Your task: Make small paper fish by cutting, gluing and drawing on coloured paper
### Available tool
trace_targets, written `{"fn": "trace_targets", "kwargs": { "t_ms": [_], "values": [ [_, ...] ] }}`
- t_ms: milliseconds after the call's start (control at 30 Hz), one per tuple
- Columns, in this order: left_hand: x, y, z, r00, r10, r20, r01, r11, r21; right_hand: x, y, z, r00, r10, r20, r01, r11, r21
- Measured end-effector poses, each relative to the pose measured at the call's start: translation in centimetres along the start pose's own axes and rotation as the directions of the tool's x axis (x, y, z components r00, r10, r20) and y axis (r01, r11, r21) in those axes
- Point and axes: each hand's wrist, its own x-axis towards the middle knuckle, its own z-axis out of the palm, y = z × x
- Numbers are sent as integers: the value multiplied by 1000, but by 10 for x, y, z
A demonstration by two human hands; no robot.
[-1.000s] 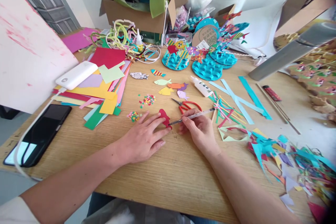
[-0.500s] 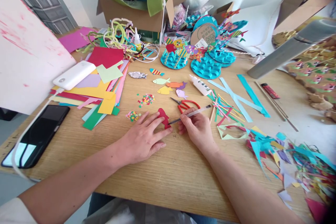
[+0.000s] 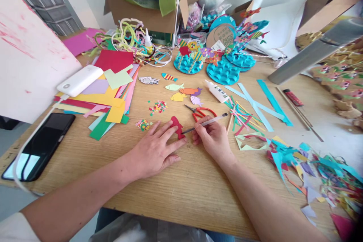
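Note:
A red paper fish (image 3: 177, 124) lies on the wooden table under the fingertips of my left hand (image 3: 154, 150), which rests flat with its fingers spread. My right hand (image 3: 213, 136) grips a pen (image 3: 211, 120), and the pen's tip touches the fish's tail end. Just beyond my right hand are red-handled scissors (image 3: 202, 113). Farther back lie several cut-out paper fish, among them a yellow one (image 3: 178, 97) and an orange one (image 3: 187, 91). Two small heaps of paper confetti (image 3: 159, 107) sit beyond my left hand.
A white glue bottle (image 3: 217, 92) and thin paper strips (image 3: 244, 115) lie right of centre. Coloured paper sheets (image 3: 115, 60), a power bank (image 3: 81, 80) and a phone (image 3: 39, 147) are at left. Paper scraps (image 3: 306, 166) cover the right side. Blue egg-tray bases (image 3: 222, 73) stand at the back.

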Motion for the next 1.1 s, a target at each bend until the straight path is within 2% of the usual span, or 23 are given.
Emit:
{"fn": "trace_targets", "kwargs": {
  "t_ms": [1100],
  "values": [
    [0, 3, -1, 999, -16, 28, 16, 1000, 3, 1, -1, 1, 1000, 4, -1, -4, 1000, -17]
  ]
}}
